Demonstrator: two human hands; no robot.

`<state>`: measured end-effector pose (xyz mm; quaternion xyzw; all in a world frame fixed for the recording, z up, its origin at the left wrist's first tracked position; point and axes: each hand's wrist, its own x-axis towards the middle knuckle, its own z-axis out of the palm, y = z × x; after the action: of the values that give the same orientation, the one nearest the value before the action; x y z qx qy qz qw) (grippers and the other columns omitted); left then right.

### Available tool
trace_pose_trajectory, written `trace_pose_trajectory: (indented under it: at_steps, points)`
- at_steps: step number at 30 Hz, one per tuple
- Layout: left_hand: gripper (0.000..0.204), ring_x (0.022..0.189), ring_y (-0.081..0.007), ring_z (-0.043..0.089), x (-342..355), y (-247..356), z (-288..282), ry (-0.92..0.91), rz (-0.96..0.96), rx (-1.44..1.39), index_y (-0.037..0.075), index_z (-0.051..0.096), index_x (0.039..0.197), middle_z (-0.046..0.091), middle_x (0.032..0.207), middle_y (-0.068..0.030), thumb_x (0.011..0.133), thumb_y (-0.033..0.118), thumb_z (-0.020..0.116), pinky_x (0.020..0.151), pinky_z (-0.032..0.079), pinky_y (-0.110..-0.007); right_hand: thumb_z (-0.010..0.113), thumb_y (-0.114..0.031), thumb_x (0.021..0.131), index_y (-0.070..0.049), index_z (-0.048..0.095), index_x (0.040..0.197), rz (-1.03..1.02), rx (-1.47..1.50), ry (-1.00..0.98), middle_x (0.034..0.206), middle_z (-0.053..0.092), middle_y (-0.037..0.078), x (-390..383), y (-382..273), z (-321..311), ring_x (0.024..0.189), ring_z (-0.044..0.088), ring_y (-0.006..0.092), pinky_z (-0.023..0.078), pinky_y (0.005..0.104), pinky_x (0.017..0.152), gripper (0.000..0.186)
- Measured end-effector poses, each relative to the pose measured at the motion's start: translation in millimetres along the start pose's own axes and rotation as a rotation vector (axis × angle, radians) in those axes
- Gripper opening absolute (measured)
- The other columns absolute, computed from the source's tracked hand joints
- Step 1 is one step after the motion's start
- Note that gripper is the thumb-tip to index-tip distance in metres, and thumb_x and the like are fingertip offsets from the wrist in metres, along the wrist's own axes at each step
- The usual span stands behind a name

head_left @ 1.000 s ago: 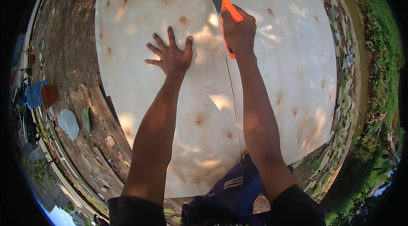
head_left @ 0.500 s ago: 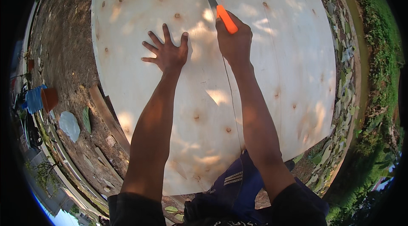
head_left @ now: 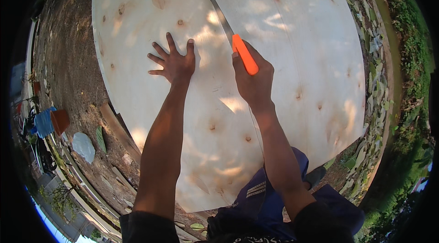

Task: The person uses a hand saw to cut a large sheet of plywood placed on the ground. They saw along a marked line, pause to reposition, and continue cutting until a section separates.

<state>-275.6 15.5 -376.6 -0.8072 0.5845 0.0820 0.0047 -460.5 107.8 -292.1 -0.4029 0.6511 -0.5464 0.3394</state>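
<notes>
A large pale plywood sheet (head_left: 315, 74) with brown knots fills the middle of the head view. My left hand (head_left: 177, 64) presses flat on it, fingers spread, left of a thin dark line that runs down the board. In my right hand (head_left: 256, 78) is the orange handle of a handsaw (head_left: 245, 55). Its grey blade slants up and away to the left, with the tip near the top edge of the view. How deep the blade sits in the board I cannot tell. Part of the line is hidden under my right hand and forearm.
Bare soil with wood strips (head_left: 120, 133) lies left of the board. Farther left are a brown pot (head_left: 60, 121), a blue cloth-like item (head_left: 44, 122) and a whitish plastic piece (head_left: 83, 147). Dry leaves (head_left: 372, 106) and greenery edge the right. My leg (head_left: 260, 197) is at the board's near edge.
My right hand has drawn the handsaw back toward me, and more of its blade shows. My left hand stays flat on the board. The view has shifted slightly.
</notes>
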Motion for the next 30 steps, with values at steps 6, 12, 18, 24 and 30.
trace_pose_trajectory:
  at_steps: [6, 12, 18, 24, 30]
  points:
    - [0.094, 0.158, -0.0551, -0.003, 3, 1, 0, 0.017, 0.0, 0.01, 0.03, 0.021, 0.17, 0.004, 0.176, -0.0215, 0.095, 0.083, 0.041, 0.114, 0.0, -0.085, 0.063, -0.005, 0.1, 0.002, 0.069, 0.134, 0.161, 0.023, -0.093, 0.095, 0.075, 0.007, -15, -16, -12, 0.083, 0.068, 0.0117, 0.056, 0.0285, 0.08, 0.034]
    - [0.095, 0.158, -0.0555, -0.004, -10, 14, 9, -0.022, 0.027, -0.01, 0.03, 0.02, 0.17, 0.004, 0.176, -0.0222, 0.094, 0.084, 0.04, 0.113, 0.0, -0.085, 0.066, -0.01, 0.098, -0.001, 0.07, 0.121, 0.119, -0.1, -0.089, 0.069, 0.063, 0.012, 58, -5, -2, 0.056, 0.058, 0.0201, 0.05, 0.0358, 0.059, 0.025]
    - [0.095, 0.158, -0.0556, -0.003, -1, -3, 2, 0.01, -0.004, 0.035, 0.03, 0.02, 0.17, 0.005, 0.176, -0.0221, 0.094, 0.084, 0.04, 0.113, 0.001, -0.085, 0.062, -0.007, 0.103, 0.003, 0.068, 0.135, 0.182, 0.07, -0.052, 0.115, 0.077, 0.012, -55, -17, -36, 0.095, 0.07, 0.0101, 0.056, 0.0265, 0.087, 0.034]
    - [0.095, 0.158, -0.0555, -0.003, -6, 29, 8, 0.0, 0.035, -0.025, 0.03, 0.02, 0.17, 0.006, 0.176, -0.0222, 0.094, 0.083, 0.04, 0.114, 0.001, -0.085, 0.063, -0.013, 0.098, 0.002, 0.064, 0.095, 0.178, -0.018, -0.092, 0.064, 0.053, 0.008, 92, -12, 3, 0.058, 0.043, 0.0181, 0.044, 0.0364, 0.059, 0.015]
    - [0.094, 0.159, -0.0543, -0.002, 0, 5, -3, 0.0, -0.013, 0.034, 0.031, 0.019, 0.17, 0.005, 0.176, -0.0203, 0.095, 0.083, 0.041, 0.115, 0.0, -0.084, 0.064, -0.006, 0.102, 0.001, 0.069, 0.133, 0.069, 0.007, -0.007, 0.085, 0.071, 0.003, -60, -2, -33, 0.071, 0.062, 0.0098, 0.053, 0.028, 0.07, 0.033]
